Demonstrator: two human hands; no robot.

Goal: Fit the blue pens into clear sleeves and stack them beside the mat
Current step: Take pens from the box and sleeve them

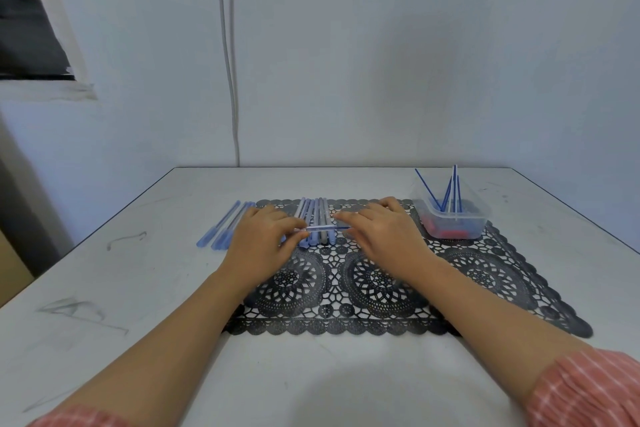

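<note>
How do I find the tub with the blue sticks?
Look at the black lacy mat on the white table. At its far right corner sits a clear plastic tub. It is the only container, with thin blue sticks standing in it and red bits at the bottom.

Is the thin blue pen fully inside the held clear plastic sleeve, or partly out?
Partly out: the thin blue pen sticks out of the clear plastic sleeve toward the right hand.

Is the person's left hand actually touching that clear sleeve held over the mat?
Touching. The head view shows the left hand pinching one end of the clear sleeve between its fingertips, with no gap between them.
</note>
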